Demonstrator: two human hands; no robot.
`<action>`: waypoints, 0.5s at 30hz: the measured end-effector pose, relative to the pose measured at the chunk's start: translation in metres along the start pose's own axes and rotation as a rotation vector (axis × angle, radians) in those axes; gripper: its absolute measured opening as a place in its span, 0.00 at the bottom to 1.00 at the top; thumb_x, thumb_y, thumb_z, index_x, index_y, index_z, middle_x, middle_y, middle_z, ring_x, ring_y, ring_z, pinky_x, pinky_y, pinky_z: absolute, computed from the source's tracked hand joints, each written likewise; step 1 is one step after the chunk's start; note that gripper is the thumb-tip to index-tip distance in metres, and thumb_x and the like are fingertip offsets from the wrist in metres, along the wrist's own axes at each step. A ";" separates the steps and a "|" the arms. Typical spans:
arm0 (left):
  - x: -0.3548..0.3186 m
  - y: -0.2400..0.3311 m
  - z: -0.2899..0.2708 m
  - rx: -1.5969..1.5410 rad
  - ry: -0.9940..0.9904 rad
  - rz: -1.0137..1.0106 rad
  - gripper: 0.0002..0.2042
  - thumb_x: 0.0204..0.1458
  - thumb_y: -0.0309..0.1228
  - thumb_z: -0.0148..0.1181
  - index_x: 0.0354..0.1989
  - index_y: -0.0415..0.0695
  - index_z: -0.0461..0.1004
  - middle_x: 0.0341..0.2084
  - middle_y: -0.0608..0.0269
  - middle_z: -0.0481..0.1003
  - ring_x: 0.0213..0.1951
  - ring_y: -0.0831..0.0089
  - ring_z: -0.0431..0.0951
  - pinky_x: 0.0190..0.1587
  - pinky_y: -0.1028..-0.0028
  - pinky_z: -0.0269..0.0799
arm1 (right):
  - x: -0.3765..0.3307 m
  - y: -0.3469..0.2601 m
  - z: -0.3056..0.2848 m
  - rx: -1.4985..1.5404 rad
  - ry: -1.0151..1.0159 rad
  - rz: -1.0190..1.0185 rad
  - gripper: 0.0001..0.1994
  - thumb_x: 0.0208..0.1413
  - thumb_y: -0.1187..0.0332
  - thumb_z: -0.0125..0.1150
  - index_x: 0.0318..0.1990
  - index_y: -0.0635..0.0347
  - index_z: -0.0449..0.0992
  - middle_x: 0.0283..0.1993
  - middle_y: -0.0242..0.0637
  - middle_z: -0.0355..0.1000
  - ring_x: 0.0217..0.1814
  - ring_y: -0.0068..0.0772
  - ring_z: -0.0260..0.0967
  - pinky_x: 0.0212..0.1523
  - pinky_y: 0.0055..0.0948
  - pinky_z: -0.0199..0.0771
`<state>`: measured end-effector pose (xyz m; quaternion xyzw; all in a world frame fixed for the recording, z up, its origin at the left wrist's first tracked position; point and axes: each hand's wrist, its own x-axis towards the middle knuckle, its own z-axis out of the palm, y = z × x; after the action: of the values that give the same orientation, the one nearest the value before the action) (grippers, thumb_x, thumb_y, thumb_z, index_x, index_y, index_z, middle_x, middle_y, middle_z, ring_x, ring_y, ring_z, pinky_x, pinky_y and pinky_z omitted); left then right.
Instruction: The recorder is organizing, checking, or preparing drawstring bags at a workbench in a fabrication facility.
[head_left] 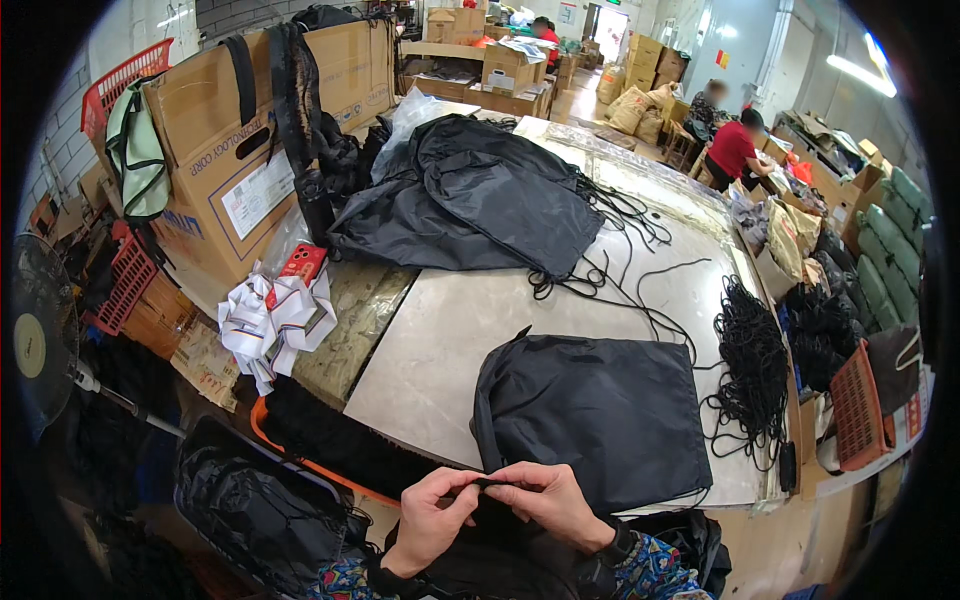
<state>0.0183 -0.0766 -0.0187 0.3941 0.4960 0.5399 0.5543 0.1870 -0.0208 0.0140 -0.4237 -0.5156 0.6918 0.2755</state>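
Note:
Both hands meet at the near edge of the table, low in the view. My left hand (433,515) pinches a small black piece (484,482) between thumb and fingers. My right hand (548,500) pinches the same piece from the other side; whether it is cord or cloth I cannot tell. Just beyond my hands a black drawstring bag (600,420) lies flat on the table. Farther back a pile of black drawstring bags (490,190) lies with loose cords (625,275) trailing off its right side. Dark cloth lies beneath my hands.
A heap of black cords (752,360) lies along the table's right side. White ribbon (272,325) and a red phone (303,262) sit at the left, before a large cardboard box (210,170). A blue-rimmed basket (250,500) and a fan (45,340) stand lower left. People sit farther back.

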 end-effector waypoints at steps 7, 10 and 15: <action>-0.003 0.000 0.003 -0.253 0.061 -0.151 0.08 0.56 0.24 0.56 0.42 0.36 0.75 0.30 0.64 0.75 0.26 0.80 0.75 0.26 0.82 0.75 | 0.004 0.002 -0.003 -0.018 -0.103 -0.061 0.09 0.56 0.71 0.61 0.41 0.65 0.77 0.32 0.27 0.73 0.27 0.12 0.64 0.28 0.13 0.63; -0.005 0.000 0.009 -0.016 0.120 0.000 0.07 0.55 0.24 0.57 0.41 0.37 0.75 0.30 0.63 0.76 0.27 0.79 0.76 0.26 0.82 0.75 | 0.003 0.005 -0.004 0.120 -0.071 0.094 0.09 0.56 0.71 0.61 0.42 0.65 0.76 0.35 0.27 0.73 0.31 0.13 0.66 0.33 0.13 0.66; -0.003 0.015 0.015 0.401 0.112 0.322 0.08 0.52 0.24 0.61 0.40 0.36 0.76 0.28 0.57 0.76 0.23 0.76 0.76 0.25 0.80 0.72 | 0.004 0.007 0.000 0.138 -0.001 -0.050 0.10 0.56 0.72 0.61 0.44 0.65 0.74 0.35 0.26 0.73 0.33 0.11 0.65 0.32 0.12 0.66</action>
<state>0.0298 -0.0765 -0.0011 0.5397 0.5537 0.5329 0.3437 0.1857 -0.0192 0.0060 -0.3902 -0.4773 0.7189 0.3210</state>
